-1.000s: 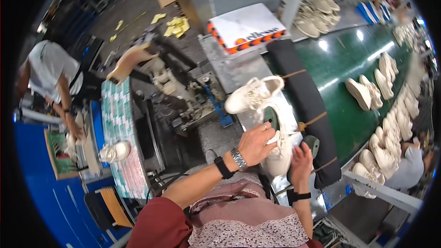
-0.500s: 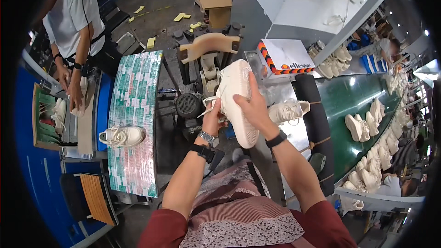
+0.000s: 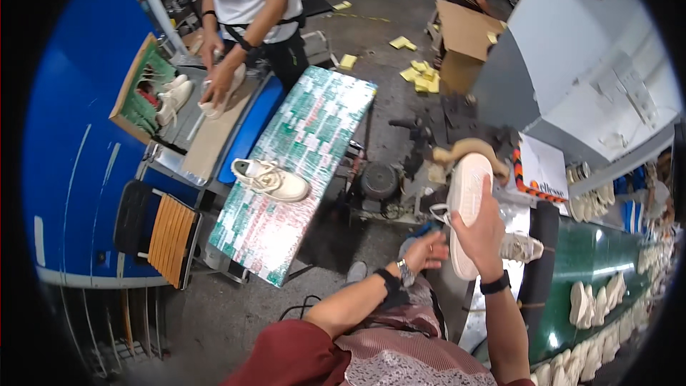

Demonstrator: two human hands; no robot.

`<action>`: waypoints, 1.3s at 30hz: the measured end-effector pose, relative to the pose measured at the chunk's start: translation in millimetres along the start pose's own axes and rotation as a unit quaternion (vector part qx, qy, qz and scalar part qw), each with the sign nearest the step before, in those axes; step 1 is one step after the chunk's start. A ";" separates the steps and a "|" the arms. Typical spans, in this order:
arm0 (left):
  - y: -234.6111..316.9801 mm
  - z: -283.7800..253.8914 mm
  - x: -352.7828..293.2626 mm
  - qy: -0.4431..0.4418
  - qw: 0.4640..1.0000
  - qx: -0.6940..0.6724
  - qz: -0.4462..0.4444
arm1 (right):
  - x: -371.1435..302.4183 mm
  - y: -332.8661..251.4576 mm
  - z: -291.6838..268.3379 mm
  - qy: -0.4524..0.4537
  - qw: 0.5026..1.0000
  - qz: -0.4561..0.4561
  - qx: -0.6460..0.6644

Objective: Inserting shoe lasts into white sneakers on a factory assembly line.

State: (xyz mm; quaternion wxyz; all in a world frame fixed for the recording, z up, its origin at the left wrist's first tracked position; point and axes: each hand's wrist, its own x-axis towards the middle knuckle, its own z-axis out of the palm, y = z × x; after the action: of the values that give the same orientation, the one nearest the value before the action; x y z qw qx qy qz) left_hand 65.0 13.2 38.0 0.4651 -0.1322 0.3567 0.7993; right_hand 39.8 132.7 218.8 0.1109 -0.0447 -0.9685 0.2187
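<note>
My right hand (image 3: 483, 237) grips a cream lace-up sneaker (image 3: 468, 187) around its sole, which faces up toward me. A loop of lace dangles at the shoe's left side. My left hand (image 3: 427, 251) is just left of the sneaker with its fingers apart and nothing in them. Behind the held shoe stands a dark machine with a curved tan pad (image 3: 464, 149), partly covered by the shoe. To the right of my right hand, another cream sneaker (image 3: 520, 248) lies on a metal surface.
One cream sneaker (image 3: 275, 181) sits on a tape-wrapped green-and-white bench (image 3: 314, 111) at left. Beyond it, a co-worker in a white shirt (image 3: 254, 0) handles a shoe. A shoe box (image 3: 544, 164) stands at right, near a green conveyor (image 3: 564, 271) carrying several shoes.
My view has swung left, so the bench and co-worker appear nearer the middle. My left hand has let go of the sneaker and opened; the right hand still holds it.
</note>
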 end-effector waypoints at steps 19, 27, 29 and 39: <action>33.5 48.5 11.2 -0.112 0.972 -0.119 0.166 | -43.2 -14.7 0.9 0.121 0.989 0.034 0.074; 26.0 -109.0 -110.3 -0.069 0.984 0.164 0.028 | -90.2 47.2 82.3 0.028 0.498 0.326 0.803; 37.8 -102.8 -140.6 -0.065 0.972 0.222 -0.029 | -53.3 38.1 78.6 -0.088 0.443 0.278 0.848; 24.2 -50.2 -79.6 0.026 0.894 0.446 0.014 | -102.5 63.7 5.7 0.060 0.603 0.076 0.792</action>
State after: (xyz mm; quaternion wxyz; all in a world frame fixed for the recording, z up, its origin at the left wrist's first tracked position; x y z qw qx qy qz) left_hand 81.0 -80.9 56.3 0.4549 0.0734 0.6896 0.5586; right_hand 140.5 173.8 166.1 0.1441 -0.0261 -0.4007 0.9044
